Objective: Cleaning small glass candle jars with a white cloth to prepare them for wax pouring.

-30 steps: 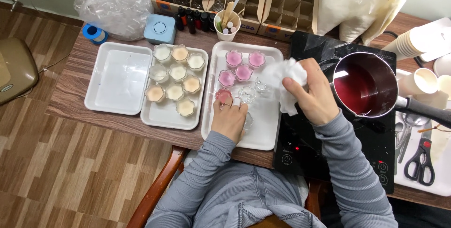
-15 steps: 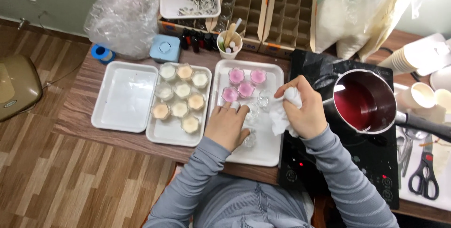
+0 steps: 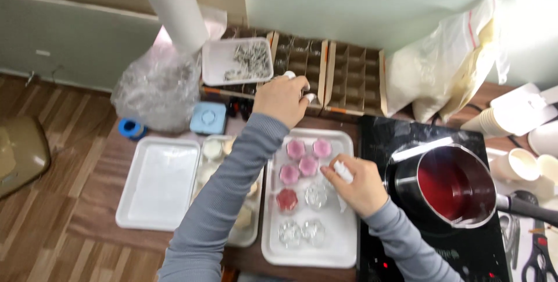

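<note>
Left hand (image 3: pixel 283 99) is stretched far forward over the table to the back row, fingers curled about small white things at the edge of a cardboard divider box (image 3: pixel 354 78); what exactly they pinch is too blurred to tell; right hand (image 3: pixel 356 184) rests over the right-hand white tray (image 3: pixel 343 250), closed loosely round a crumpled white tissue (image 3: pixel 343 171) that pokes out between thumb and fingers; on that tray stand four small pink-filled cups (image 3: pixel 306 157) at the far end, one darker red cup (image 3: pixel 287 199) nearer, and clear empty glass cups (image 3: pixel 302 232) nearest the body; the left forearm in a grey sleeve (image 3: pixel 226 195) crosses a middle tray of cream-filled cups (image 3: pixel 212 149), mostly hiding it; an empty white tray (image 3: pixel 157 183) lies further left; just right of the right hand, a saucepan of red liquid (image 3: pixel 456 186) sits on a black hob (image 3: pixel 407 241); a paper towel roll (image 3: pixel 174 3) stands at the back.
</note>
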